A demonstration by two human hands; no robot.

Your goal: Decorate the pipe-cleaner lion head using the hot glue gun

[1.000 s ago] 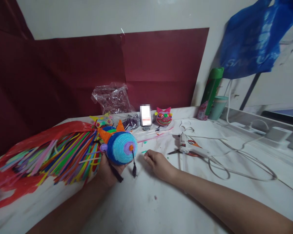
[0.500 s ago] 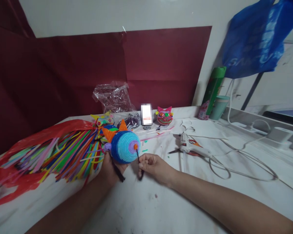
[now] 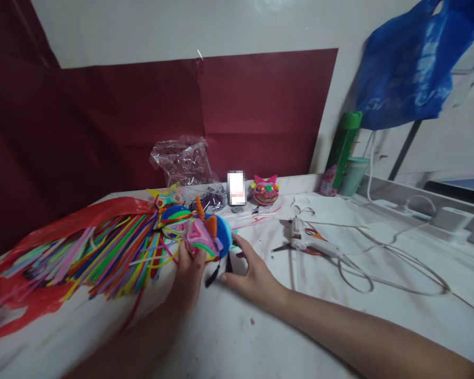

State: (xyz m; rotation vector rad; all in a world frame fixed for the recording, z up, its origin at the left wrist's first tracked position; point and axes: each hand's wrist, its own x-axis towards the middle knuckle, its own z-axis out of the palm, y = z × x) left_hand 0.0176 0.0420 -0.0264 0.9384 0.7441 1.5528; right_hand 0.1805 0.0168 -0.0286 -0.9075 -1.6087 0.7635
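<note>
A round craft head point(image 3: 208, 238) wound from blue and pink cord, with orange ears and black tassels hanging below, sits low over the white table point(image 3: 237, 337). My left hand point(image 3: 189, 266) grips its left side from below. My right hand point(image 3: 249, 271) cups its right side, fingers curled against it, a black tassel point(image 3: 213, 275) dangling between both hands. The head's pink, green-rimmed side faces me.
A red plastic sheet with many coloured strips point(image 3: 102, 247) covers the table's left. A white glue gun point(image 3: 306, 238) lies over orange scissors with its cord looping right. A pink craft head point(image 3: 265, 192), a crumpled clear bag point(image 3: 184, 160), a green can point(image 3: 342, 150) and a cup stand at the back.
The craft head has been turned from its blue spiral face to its pink side and lowered. My right hand moved from pinching a tassel to holding the head's right side.
</note>
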